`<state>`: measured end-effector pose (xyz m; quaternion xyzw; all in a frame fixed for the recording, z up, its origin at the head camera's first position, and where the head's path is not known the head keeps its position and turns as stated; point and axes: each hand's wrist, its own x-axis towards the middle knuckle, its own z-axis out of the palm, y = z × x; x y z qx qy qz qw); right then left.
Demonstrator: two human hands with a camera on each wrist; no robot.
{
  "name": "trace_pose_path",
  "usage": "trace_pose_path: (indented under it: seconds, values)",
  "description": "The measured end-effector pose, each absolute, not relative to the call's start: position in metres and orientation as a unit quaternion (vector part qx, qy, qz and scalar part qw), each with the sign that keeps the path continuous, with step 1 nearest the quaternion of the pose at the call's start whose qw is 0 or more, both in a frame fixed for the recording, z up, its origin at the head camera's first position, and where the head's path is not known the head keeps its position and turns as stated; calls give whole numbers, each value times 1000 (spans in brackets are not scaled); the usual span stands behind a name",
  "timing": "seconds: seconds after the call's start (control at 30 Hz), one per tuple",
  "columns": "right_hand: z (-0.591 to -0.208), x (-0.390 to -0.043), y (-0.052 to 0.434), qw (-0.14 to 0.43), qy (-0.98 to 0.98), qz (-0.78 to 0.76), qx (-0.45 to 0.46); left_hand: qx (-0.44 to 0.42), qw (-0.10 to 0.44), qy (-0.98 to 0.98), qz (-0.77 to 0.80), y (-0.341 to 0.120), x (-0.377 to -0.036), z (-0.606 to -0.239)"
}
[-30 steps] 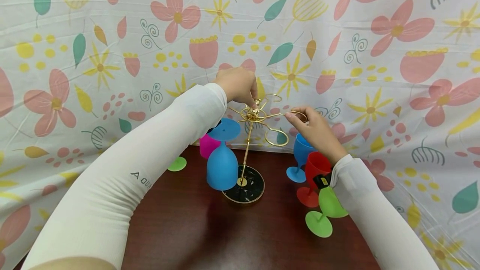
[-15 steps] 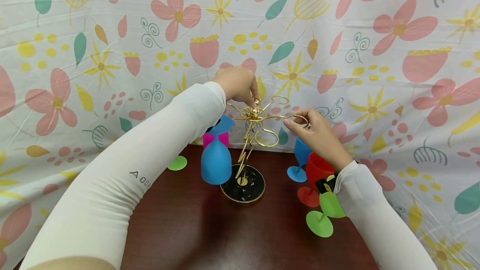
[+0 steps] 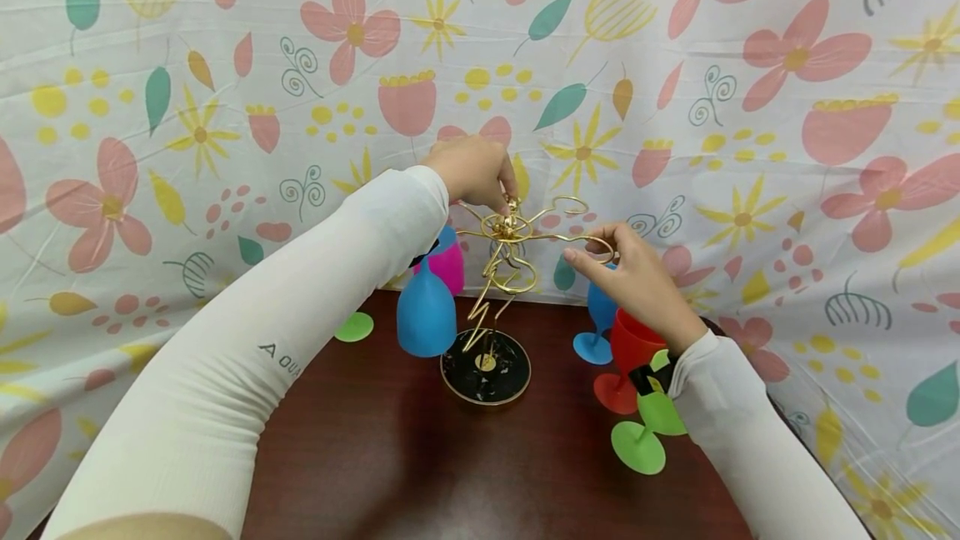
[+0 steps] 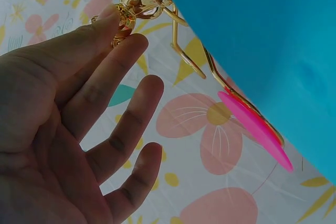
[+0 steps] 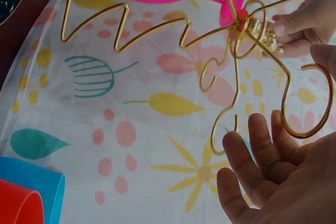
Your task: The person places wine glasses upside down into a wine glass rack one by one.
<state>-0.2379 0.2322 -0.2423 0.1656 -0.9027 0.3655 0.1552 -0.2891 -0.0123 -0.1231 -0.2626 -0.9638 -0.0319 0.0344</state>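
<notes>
Right hand (image 3: 633, 273) pinches a hook of the gold rack (image 3: 504, 232), standing mid-desk (image 3: 375, 457). Left hand (image 3: 472, 169) pinches its top knob. Since before, rack turned; hanging blue glass (image 3: 426, 311) swung left, pink glass (image 3: 450, 265) behind.

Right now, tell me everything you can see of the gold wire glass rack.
The gold wire rack looks like thin shiny metal: a zigzag stem on a round black, gold-rimmed base on the dark table, with curled hook arms spreading from a knobbed hub. It stands roughly upright. The left hand pinches the top knob; the right hand holds one hook arm. A blue goblet and a pink goblet hang upside down from its arms.
</notes>
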Motion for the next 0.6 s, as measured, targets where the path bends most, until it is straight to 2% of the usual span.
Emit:
trace_pose_path:
  seconds: [0.6]
  values:
    - [-243,-232,228,158,-901,371,162,-267,48,-962,-33,-10,-290,-127]
